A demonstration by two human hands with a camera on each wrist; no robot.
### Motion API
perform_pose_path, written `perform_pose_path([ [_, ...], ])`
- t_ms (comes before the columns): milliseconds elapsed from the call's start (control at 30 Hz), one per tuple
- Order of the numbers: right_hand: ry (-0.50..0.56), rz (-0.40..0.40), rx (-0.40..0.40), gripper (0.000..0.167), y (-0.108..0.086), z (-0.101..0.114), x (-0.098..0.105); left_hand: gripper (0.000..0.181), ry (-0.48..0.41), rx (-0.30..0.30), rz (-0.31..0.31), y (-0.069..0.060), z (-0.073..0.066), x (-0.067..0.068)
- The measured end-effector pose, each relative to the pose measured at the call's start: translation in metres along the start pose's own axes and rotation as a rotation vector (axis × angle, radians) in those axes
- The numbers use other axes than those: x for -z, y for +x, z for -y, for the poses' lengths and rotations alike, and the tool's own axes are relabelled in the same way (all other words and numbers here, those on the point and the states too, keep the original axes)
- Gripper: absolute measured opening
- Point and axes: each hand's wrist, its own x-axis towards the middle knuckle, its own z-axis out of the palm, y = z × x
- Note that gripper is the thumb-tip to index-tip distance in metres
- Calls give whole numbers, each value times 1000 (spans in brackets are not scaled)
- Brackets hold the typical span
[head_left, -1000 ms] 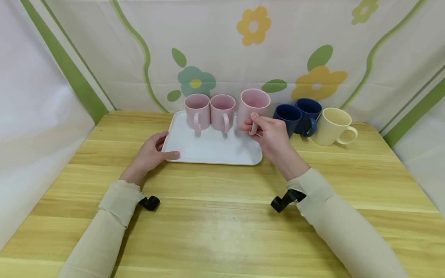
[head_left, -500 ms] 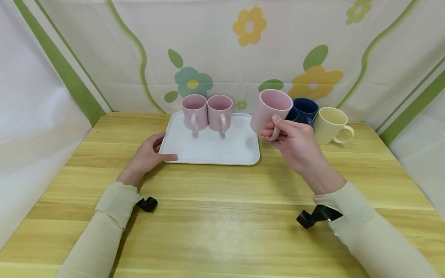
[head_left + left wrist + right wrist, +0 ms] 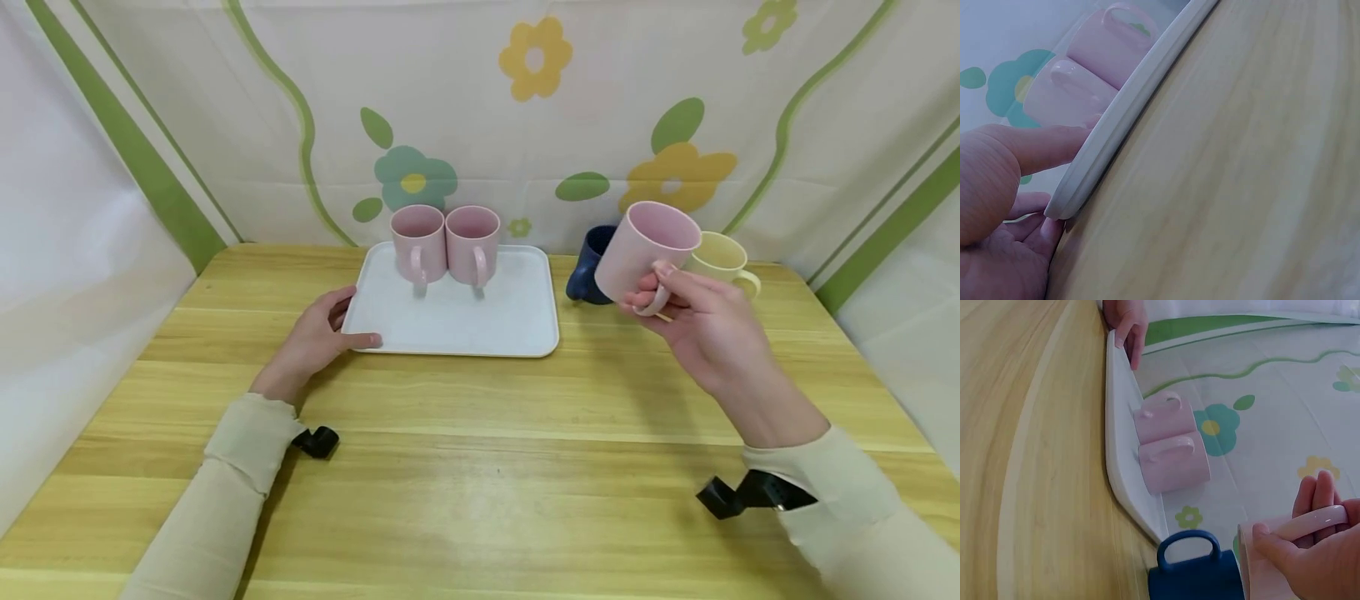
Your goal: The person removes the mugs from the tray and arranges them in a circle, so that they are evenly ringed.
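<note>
In the head view my right hand (image 3: pixel 712 333) grips a pink mug (image 3: pixel 637 250) by its handle, tilted and raised off the table in front of the dark blue and yellow mugs. My left hand (image 3: pixel 311 342) holds the left edge of the white tray (image 3: pixel 450 329), thumb over the rim, as the left wrist view also shows at the tray's rim (image 3: pixel 1110 131). Two pink mugs (image 3: pixel 420 250) (image 3: pixel 472 250) stand side by side at the tray's back, handles toward me. The right wrist view shows my right hand (image 3: pixel 1329 550) pinching the handle beside a blue mug (image 3: pixel 1197 578).
Right of the tray stands a dark blue mug (image 3: pixel 588 271), its handle side toward the front left. The yellow mug (image 3: pixel 720 254) stands farther right, partly covered by my hand and the raised mug. A flowered curtain (image 3: pixel 480 108) hangs behind the wooden table (image 3: pixel 450 483).
My right hand has carried the pink mug from above the tray's right side to the right, past its edge. The left hand still holds the tray.
</note>
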Motion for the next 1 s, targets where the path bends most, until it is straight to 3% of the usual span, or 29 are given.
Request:
perform_pose_path([
  [467,63,8,19,27,-20,2,54,109,12,7,-1,1,1,0],
  [1000,186,-50,-99,33,-29,-10,108,110,-13,14,-2,1,0,0],
])
